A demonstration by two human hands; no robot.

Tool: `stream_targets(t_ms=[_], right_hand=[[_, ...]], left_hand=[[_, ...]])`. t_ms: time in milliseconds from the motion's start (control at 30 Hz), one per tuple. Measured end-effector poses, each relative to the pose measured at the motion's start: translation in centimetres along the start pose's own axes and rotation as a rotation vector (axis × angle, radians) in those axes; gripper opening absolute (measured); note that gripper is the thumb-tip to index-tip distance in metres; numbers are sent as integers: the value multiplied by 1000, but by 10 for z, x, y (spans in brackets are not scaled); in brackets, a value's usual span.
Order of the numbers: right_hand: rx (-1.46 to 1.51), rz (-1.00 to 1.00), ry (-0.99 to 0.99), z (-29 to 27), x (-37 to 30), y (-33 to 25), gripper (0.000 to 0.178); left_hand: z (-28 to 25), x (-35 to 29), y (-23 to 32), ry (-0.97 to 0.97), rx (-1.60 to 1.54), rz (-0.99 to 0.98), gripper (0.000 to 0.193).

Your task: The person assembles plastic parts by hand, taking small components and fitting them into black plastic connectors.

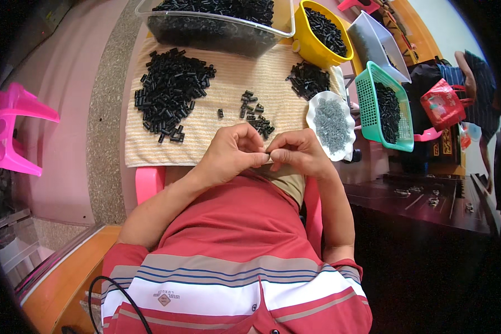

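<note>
My left hand and my right hand meet at the near edge of a towel-covered table. Fingertips of both pinch a small black part, mostly hidden between them. Just beyond my fingers lies a loose cluster of short black tube-like pieces. A large heap of similar black pieces spreads to the left. Another small black pile sits at the right, beside a white scalloped dish of tiny greyish, see-through pieces, close to my right hand.
Along the far side stand a clear plastic bin and a yellow tub, both holding black parts. A green basket and a whitish container are farther right. Pink stool at left; another person and a red bag at right.
</note>
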State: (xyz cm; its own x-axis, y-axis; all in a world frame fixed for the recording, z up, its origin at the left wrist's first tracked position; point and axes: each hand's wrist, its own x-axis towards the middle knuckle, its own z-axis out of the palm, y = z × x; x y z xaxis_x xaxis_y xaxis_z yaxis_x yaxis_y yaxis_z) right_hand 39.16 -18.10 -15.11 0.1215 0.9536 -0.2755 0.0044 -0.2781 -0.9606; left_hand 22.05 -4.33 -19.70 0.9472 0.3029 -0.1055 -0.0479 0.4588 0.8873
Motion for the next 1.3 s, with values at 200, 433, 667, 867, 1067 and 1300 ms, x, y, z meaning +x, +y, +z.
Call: stream_targets(t_ms=[200, 433, 667, 867, 1067, 1300], right_hand=[[143, 121, 79, 2, -6, 4, 17], [50, -32, 131, 5, -6, 13, 16], [-34, -163, 92, 4, -7, 14, 12], [-22, -154, 104, 7, -7, 13, 8], [-40, -140, 135, 7, -6, 16, 9], [-163, -268, 227, 16, -5, 17, 8]], left_hand=[[1, 1, 0, -21, 38, -2, 18], [0, 2, 1, -12, 7, -14, 16], [0, 2, 4, -33, -58, -45, 17], [0, 1, 6, -40, -63, -61, 16], [1, 2, 7, -22, -15, -44, 17], [-2, 3, 2, 13, -47, -44, 19]])
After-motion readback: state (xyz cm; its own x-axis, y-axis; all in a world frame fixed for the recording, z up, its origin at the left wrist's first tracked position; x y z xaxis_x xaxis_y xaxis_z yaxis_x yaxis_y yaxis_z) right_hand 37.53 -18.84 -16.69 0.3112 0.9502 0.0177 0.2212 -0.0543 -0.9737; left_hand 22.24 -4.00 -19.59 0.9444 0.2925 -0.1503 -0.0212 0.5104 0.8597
